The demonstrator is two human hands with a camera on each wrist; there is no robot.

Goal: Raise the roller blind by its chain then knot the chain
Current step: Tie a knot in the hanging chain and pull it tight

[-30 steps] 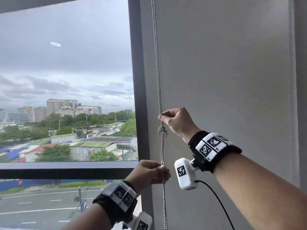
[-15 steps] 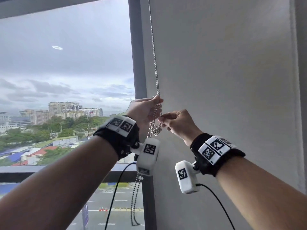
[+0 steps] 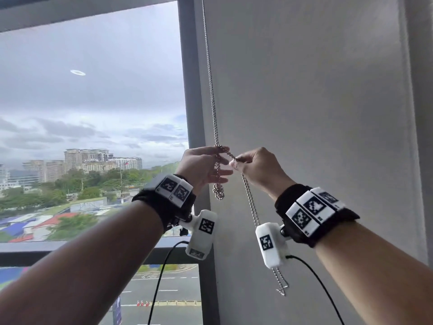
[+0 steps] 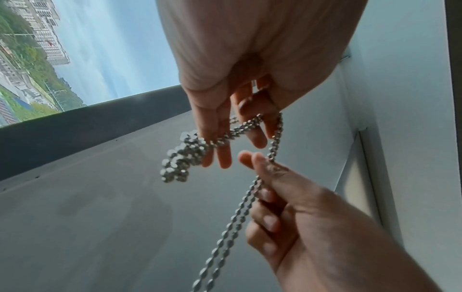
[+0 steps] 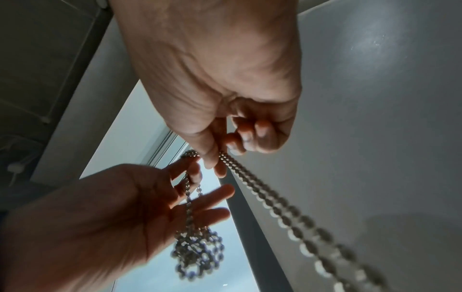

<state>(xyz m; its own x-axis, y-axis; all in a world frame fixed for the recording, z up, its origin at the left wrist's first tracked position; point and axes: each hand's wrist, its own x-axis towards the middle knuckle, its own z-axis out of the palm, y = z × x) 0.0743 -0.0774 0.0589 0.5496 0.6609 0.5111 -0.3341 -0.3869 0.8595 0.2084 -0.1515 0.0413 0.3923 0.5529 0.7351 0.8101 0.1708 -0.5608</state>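
Observation:
The metal bead chain (image 3: 212,102) hangs down beside the dark window post. At chest height my left hand (image 3: 203,165) carries it: the chain loops over the forefinger under the thumb, and the other fingers (image 5: 212,195) spread straight. A knotted clump of chain (image 3: 218,193) dangles just below that hand, also visible in the wrist views (image 4: 180,158) (image 5: 197,252). My right hand (image 3: 254,167), close to the right, pinches a double strand between thumb and forefinger (image 4: 252,160). That strand (image 3: 249,200) runs down past the right wrist camera to its loose end (image 3: 281,289).
The window pane (image 3: 93,102) on the left is uncovered and shows sky and buildings. A dark vertical frame post (image 3: 189,90) stands just behind the chain. A flat grey panel (image 3: 304,90) fills the right side. A sill rail (image 3: 70,249) crosses below my left arm.
My left hand rose from below the knot to the right hand's height, bringing the lower chain up. The right hand now pulls a double strand off to the right, and the clump hangs under the left hand.

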